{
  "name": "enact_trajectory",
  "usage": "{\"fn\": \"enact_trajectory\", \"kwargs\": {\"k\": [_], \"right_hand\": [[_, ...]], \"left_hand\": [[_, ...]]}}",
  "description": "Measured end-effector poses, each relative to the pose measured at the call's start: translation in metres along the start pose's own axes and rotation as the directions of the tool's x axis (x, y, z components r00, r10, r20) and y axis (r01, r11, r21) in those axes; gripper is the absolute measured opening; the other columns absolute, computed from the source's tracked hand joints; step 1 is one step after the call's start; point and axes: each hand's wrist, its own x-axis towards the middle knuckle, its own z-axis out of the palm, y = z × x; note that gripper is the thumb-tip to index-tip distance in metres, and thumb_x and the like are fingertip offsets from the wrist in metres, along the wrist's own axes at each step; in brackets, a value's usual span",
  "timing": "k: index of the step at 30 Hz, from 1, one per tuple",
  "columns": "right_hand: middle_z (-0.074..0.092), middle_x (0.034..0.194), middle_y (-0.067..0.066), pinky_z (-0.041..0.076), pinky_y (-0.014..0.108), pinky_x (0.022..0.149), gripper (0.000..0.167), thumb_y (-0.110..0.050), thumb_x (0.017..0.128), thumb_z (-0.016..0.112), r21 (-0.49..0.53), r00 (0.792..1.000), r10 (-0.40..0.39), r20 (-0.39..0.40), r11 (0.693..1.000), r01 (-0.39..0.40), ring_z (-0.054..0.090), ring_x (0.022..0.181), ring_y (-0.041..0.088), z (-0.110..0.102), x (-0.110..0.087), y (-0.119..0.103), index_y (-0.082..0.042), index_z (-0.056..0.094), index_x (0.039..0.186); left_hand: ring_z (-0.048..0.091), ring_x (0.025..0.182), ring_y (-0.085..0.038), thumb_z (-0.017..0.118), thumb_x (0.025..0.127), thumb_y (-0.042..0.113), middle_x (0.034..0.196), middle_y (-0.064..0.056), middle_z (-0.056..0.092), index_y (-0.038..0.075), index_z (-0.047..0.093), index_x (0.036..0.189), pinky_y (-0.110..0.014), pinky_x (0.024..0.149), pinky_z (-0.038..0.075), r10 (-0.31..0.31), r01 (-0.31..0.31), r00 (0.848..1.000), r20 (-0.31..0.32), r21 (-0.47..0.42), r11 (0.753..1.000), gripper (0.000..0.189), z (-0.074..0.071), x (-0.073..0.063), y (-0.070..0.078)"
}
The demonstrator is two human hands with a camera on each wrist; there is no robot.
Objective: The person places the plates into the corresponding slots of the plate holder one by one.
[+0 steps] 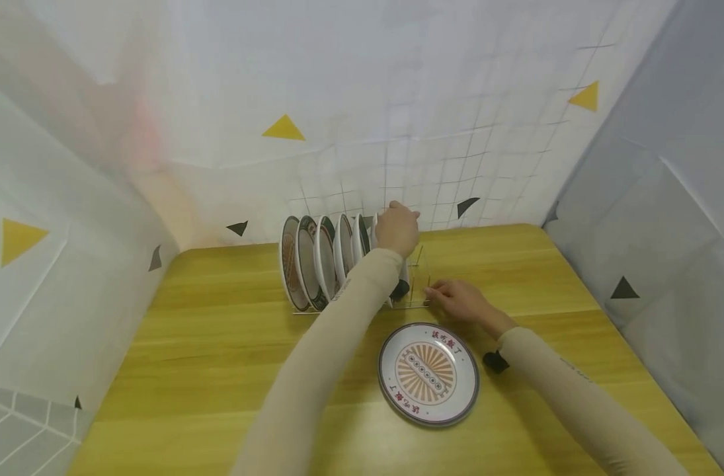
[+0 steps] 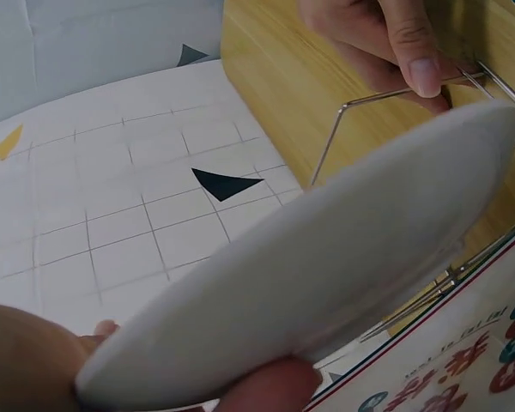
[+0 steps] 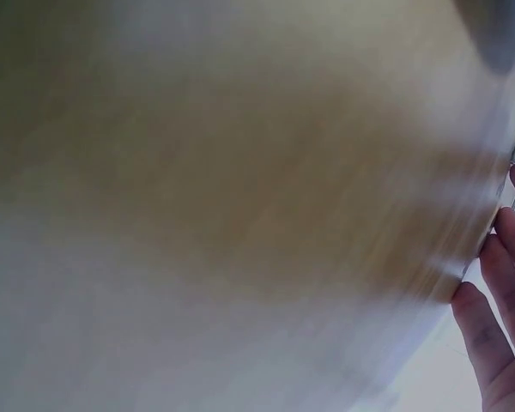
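Note:
A wire dish rack (image 1: 420, 305) stands near the back of the table with several plates (image 1: 290, 264) upright in it, side by side. My left hand (image 1: 397, 230) is over the rack's right part and grips a white plate (image 2: 309, 266) by its edge, tilted in the left wrist view. My right hand (image 1: 459, 301) pinches the wire at the rack's right front corner; its thumb and fingers show by the wire in the left wrist view. In front of the rack, a round plate (image 1: 427, 375) with a sunburst print and red characters lies flat, face up.
The wooden table (image 1: 219, 396) is enclosed by white sheets (image 1: 350, 165) at the back and sides, with yellow and black triangles on them. The right wrist view is mostly a blurred, close tabletop, with fingers (image 3: 485, 330) at its right edge.

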Motion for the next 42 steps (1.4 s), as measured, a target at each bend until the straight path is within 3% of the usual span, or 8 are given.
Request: {"fn": "enact_trajectory", "kwargs": {"k": [4, 12, 17, 19, 24, 28, 34, 42], "right_hand": [[0.071, 0.115, 0.009, 0.052, 0.049, 0.092, 0.042, -0.044, 0.103, 0.045, -0.010, 1.000, -0.001, -0.005, 1.000, 0.001, 0.066, 0.105, 0.031, 0.000, 0.000, 0.000, -0.015, 0.076, 0.101], [0.072, 0.112, 0.011, 0.053, 0.050, 0.090, 0.041, -0.042, 0.103, 0.047, 0.009, 1.000, -0.010, 0.003, 1.000, 0.010, 0.067, 0.101, 0.032, -0.002, 0.000, -0.004, -0.012, 0.075, 0.104], [0.071, 0.114, 0.010, 0.052, 0.050, 0.092, 0.043, -0.044, 0.103, 0.045, 0.003, 1.000, 0.011, 0.005, 1.000, -0.011, 0.066, 0.104, 0.031, -0.007, 0.001, -0.006, -0.013, 0.074, 0.107], [0.070, 0.116, 0.012, 0.052, 0.051, 0.093, 0.044, -0.045, 0.103, 0.045, -0.005, 1.000, 0.009, 0.007, 1.000, -0.009, 0.066, 0.105, 0.033, -0.008, 0.001, -0.007, -0.013, 0.074, 0.106], [0.070, 0.116, 0.013, 0.052, 0.052, 0.092, 0.042, -0.043, 0.103, 0.046, -0.012, 1.000, -0.010, 0.008, 1.000, 0.010, 0.066, 0.105, 0.034, -0.009, 0.000, -0.008, -0.013, 0.076, 0.101], [0.070, 0.116, 0.012, 0.051, 0.053, 0.093, 0.040, -0.039, 0.103, 0.046, -0.026, 1.000, -0.031, 0.003, 0.999, 0.031, 0.065, 0.106, 0.035, -0.007, -0.001, -0.005, -0.015, 0.077, 0.096], [0.070, 0.116, 0.011, 0.051, 0.052, 0.094, 0.040, -0.039, 0.103, 0.047, -0.019, 1.000, -0.022, 0.001, 1.000, 0.022, 0.065, 0.107, 0.034, -0.004, -0.001, -0.003, -0.015, 0.078, 0.095], [0.070, 0.116, 0.010, 0.050, 0.053, 0.095, 0.039, -0.039, 0.103, 0.047, -0.020, 1.000, -0.022, 0.013, 1.000, 0.022, 0.064, 0.108, 0.034, -0.002, -0.002, -0.001, -0.019, 0.078, 0.092]], "left_hand": [[0.071, 0.077, -0.016, 0.032, 0.106, 0.040, 0.091, -0.009, 0.068, -0.008, 0.051, 0.125, -0.020, 0.059, 0.057, 0.007, -0.005, 1.000, -0.020, 0.107, 0.994, 0.054, 0.006, -0.001, 0.003], [0.063, 0.064, -0.007, 0.036, 0.106, 0.039, 0.094, -0.003, 0.064, -0.007, 0.052, 0.123, -0.014, 0.044, 0.048, 0.073, -0.082, 0.997, 0.040, 0.362, 0.928, 0.051, 0.019, -0.003, 0.000], [0.065, 0.070, -0.005, 0.046, 0.101, 0.047, 0.123, -0.011, 0.059, -0.010, 0.044, 0.135, -0.013, 0.047, 0.049, 0.118, -0.126, 0.992, 0.048, 0.521, 0.844, 0.067, 0.028, 0.003, -0.002], [0.068, 0.083, -0.007, 0.047, 0.101, 0.048, 0.136, -0.015, 0.052, -0.010, 0.040, 0.140, -0.012, 0.051, 0.051, 0.115, -0.124, 0.992, 0.052, 0.584, 0.802, 0.070, 0.031, 0.004, -0.001], [0.063, 0.107, -0.017, 0.054, 0.099, 0.037, 0.146, -0.016, 0.043, -0.008, 0.037, 0.143, -0.011, 0.057, 0.053, 0.073, -0.093, 0.996, 0.059, 0.663, 0.743, 0.065, 0.037, 0.001, 0.001], [0.063, 0.102, -0.015, 0.056, 0.098, 0.033, 0.146, -0.017, 0.042, -0.008, 0.036, 0.144, -0.010, 0.053, 0.050, 0.071, -0.096, 0.995, 0.064, 0.672, 0.734, 0.065, 0.041, 0.001, 0.001], [0.063, 0.102, -0.016, 0.057, 0.098, 0.028, 0.142, -0.018, 0.045, -0.010, 0.033, 0.144, -0.010, 0.048, 0.048, 0.065, -0.086, 0.996, 0.056, 0.623, 0.777, 0.064, 0.042, 0.001, 0.000], [0.063, 0.101, -0.017, 0.055, 0.099, 0.029, 0.141, -0.020, 0.045, -0.011, 0.036, 0.142, -0.010, 0.045, 0.047, 0.090, -0.111, 0.994, 0.066, 0.642, 0.759, 0.062, 0.042, -0.001, -0.002]]}}
